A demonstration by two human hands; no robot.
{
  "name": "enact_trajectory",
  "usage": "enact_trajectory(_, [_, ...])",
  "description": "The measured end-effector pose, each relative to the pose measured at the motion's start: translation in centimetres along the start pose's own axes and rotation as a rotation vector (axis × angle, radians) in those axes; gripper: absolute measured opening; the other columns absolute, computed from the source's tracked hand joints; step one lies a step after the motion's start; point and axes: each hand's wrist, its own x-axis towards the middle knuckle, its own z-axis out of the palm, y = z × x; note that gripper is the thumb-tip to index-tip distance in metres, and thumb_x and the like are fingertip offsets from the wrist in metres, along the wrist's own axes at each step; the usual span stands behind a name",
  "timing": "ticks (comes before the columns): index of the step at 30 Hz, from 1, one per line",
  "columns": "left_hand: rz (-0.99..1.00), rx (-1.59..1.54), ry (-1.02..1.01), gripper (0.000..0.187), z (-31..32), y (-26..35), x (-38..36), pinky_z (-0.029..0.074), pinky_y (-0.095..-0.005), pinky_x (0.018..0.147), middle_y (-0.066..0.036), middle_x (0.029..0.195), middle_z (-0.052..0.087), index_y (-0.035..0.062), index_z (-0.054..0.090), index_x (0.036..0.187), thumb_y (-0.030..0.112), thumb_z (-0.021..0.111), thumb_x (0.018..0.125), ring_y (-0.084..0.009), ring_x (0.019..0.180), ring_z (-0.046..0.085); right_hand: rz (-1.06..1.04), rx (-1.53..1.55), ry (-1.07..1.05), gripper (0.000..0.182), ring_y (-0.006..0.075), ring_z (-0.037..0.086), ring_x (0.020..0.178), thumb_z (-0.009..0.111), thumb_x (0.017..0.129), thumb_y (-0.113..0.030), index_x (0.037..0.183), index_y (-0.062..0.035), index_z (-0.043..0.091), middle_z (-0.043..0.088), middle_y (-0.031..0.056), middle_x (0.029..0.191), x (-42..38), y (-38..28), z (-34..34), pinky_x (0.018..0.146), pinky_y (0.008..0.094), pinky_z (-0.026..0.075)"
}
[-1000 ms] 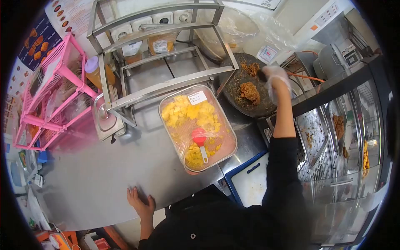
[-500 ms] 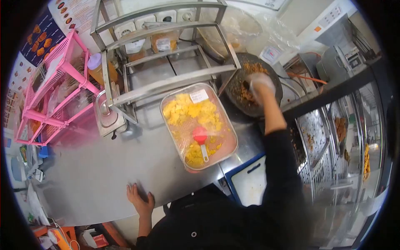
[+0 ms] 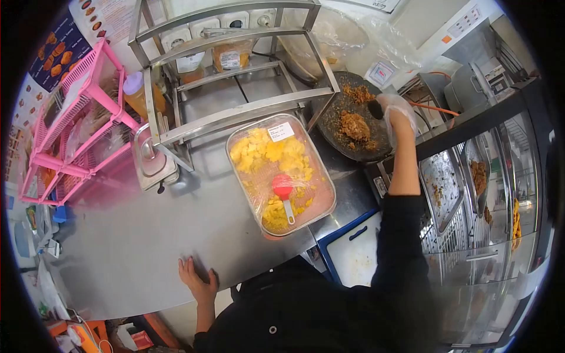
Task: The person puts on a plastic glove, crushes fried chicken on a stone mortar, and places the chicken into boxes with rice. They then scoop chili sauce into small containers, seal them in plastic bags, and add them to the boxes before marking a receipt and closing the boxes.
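My right hand, in a clear plastic glove, is at the right rim of a dark pan. Its fingers are closed around a dark rounded utensil, mostly hidden by the glove. Reddish-brown crumbly food lies heaped in the pan, with more near the far rim. My left hand rests on the front edge of the steel counter, fingers spread, holding nothing. Between the hands stands a wrapped tray of yellow pieces, with a red scoop on it.
A metal rack stands behind the tray. At the left are a pink basket shelf, a lilac-capped bottle and a lidded steel container. A white cutting board and a glass display case are at the right.
My right hand has moved from over the pan's middle to its right rim, uncovering the heaped food. My left hand has stayed on the counter edge.
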Motion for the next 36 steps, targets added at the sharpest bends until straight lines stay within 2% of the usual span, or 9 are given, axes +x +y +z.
enact_trajectory(1, [-0.004,-0.002,-0.011,0.067,0.3,0.0,0.2,0.024,-0.0556,0.105,-0.023,0.131,0.042,-0.0025,0.035,0.134,0.016,0.062,0.076,-0.0464,0.13,0.029,0.028,0.219,0.049,0.037,0.0311,0.066,0.087,0.05,0.085,-0.03,0.104,-0.001,0.063,0.062,0.0211,0.11,-0.4,0.4,0.2,0.075,0.043,0.051])
enact_trajectory(2, [0.001,-0.001,-0.034,0.067,-0.3,-0.4,0.1,0.024,-0.0556,0.105,-0.023,0.131,0.042,-0.0026,0.035,0.134,0.016,0.062,0.076,-0.0466,0.13,0.029,-0.17,-0.576,-0.016,0.037,0.0316,0.063,0.096,0.05,0.084,-0.03,0.107,-0.0048,0.064,0.059,0.0169,0.119,6.5,6.0,5.9,0.08,0.0414,0.051])
enact_trajectory(5, [0.028,-0.019,0.017,0.068,-0.1,-0.6,0.0,0.024,-0.0556,0.104,-0.023,0.13,0.042,-0.0029,0.036,0.134,0.016,0.063,0.075,-0.0473,0.129,0.029,-0.419,-0.396,-0.024,0.039,0.0325,0.06,0.103,0.054,0.082,-0.034,0.108,-0.0074,0.064,0.062,0.0155,0.114,7.9,8.1,6.1,0.089,0.041,0.047])
enact_trajectory(8, [0.023,-0.003,0.003,0.067,-0.3,-0.3,0.1,0.024,-0.0559,0.104,-0.024,0.129,0.042,-0.0033,0.036,0.134,0.015,0.063,0.075,-0.0479,0.129,0.029,0.054,-0.117,-0.123,0.043,0.0334,0.057,0.11,0.052,0.083,-0.038,0.109,-0.0066,0.064,0.06,0.0159,0.118,1.2,-0.3,-0.2,0.094,0.0412,0.043])
enact_trajectory(12, [0.024,0.011,-0.008,0.066,-0.8,-0.4,-0.3,0.025,-0.0553,0.104,-0.024,0.128,0.042,-0.0038,0.036,0.133,0.014,0.062,0.075,-0.0474,0.129,0.03,-0.043,-0.331,0.133,0.039,0.0293,0.059,0.107,0.049,0.084,-0.033,0.11,-0.0093,0.065,0.062,0.0116,0.118,2.3,1.3,6.6,0.094,0.0376,0.043])
enact_trajectory(16, [0.022,0.017,0.016,0.066,-0.4,-0.1,0.3,0.025,-0.0545,0.105,-0.024,0.128,0.042,-0.0039,0.037,0.133,0.013,0.063,0.075,-0.0468,0.13,0.029,-0.255,-0.481,-0.043,0.031,0.0291,0.062,0.1,0.054,0.082,-0.025,0.107,-0.0108,0.066,0.063,0.0121,0.116,7.0,1.6,5.0,0.084,0.0378,0.049])
enact_trajectory(28, [0.007,-0.012,0.039,0.064,-0.2,-0.3,-0.1,0.024,-0.0542,0.105,-0.023,0.129,0.042,-0.0031,0.037,0.134,0.014,0.062,0.077,-0.046,0.131,0.028,-0.071,-0.824,0.153,0.031,0.0258,0.063,0.104,0.068,0.074,-0.022,0.101,-0.006,0.069,0.064,0.0151,0.112,1.0,2.5,3.5,0.081,0.0362,0.053])
enact_trajectory(34, [-0.005,-0.02,0.054,0.064,0.0,-0.8,-0.6,0.022,-0.055,0.106,-0.023,0.128,0.043,-0.003,0.036,0.134,0.016,0.06,0.078,-0.0468,0.13,0.028,0.202,0.074,0.155,0.053,0.0321,0.062,0.104,0.069,0.072,-0.043,0.108,-0.0046,0.065,0.064,0.0171,0.112,-0.7,3.1,8.3,0.089,0.0411,0.049])
enact_trajectory(36, [-0.004,-0.022,0.065,0.064,0.1,-1.0,-0.5,0.022,-0.0554,0.105,-0.023,0.128,0.043,-0.003,0.036,0.134,0.016,0.06,0.078,-0.047,0.13,0.028,0.129,-0.071,0.281,0.059,0.0343,0.061,0.105,0.068,0.071,-0.047,0.113,-0.005,0.062,0.063,0.0191,0.112,-2.8,1.1,9.2,0.09,0.0414,0.048])
